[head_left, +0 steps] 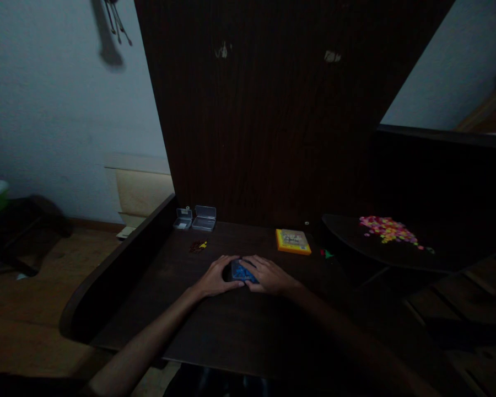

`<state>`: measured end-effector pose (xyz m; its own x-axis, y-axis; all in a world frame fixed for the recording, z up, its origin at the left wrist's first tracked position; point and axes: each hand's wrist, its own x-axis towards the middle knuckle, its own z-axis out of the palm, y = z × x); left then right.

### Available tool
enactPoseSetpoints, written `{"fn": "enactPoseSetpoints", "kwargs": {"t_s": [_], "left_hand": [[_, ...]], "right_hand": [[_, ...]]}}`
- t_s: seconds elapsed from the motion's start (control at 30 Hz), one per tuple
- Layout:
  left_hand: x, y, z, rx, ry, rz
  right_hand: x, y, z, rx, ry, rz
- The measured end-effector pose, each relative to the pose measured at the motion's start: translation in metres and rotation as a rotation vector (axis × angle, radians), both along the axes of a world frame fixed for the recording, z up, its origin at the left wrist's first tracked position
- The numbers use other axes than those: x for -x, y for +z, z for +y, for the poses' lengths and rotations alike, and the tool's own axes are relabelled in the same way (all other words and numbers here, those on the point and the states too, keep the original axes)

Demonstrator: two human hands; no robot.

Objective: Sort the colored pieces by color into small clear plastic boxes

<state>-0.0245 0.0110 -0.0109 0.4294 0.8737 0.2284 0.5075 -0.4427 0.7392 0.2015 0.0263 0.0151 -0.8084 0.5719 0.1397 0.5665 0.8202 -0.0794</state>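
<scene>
Both my hands close round a small clear plastic box (236, 271) with blue pieces (244, 272) inside, low over the dark desk. My left hand (218, 277) grips its left side, thumb at the near edge and fingers at the far edge. From the right, my right hand (267, 275) holds the box too, its fingers lying partly over the blue pieces. Whether the lid is fully closed I cannot tell. Beyond my left hand lies a little heap of dark brown pieces (196, 247) with a yellow piece (204, 245) beside it.
Two clear boxes with raised lids, a smaller one (183, 223) and a larger one (204, 221), stand at the back left. A yellow-edged flat box (293, 249) lies right of centre, near red and green pieces (327, 253). Colourful beads (388, 229) cover part of the right shelf.
</scene>
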Motion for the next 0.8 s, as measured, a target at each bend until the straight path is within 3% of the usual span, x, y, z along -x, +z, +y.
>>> {"fn": "enactPoseSetpoints", "kwargs": {"t_s": [0.17, 0.37, 0.5, 0.8], "left_hand": [[-0.003, -0.001, 0.0, 0.051, 0.024, -0.126], [-0.01, -0.007, -0.004, 0.27, 0.03, -0.382], [-0.009, -0.005, -0.005, 0.348, 0.038, -0.428], [-0.007, -0.007, -0.003, 0.355, 0.036, -0.41]], "right_hand": [[0.002, -0.015, 0.001, -0.155, 0.012, -0.031], [0.007, -0.033, 0.006, -0.279, 0.082, -0.029], [0.01, -0.034, 0.007, -0.309, 0.118, -0.065], [0.02, -0.035, 0.0, -0.257, -0.008, -0.099]]}}
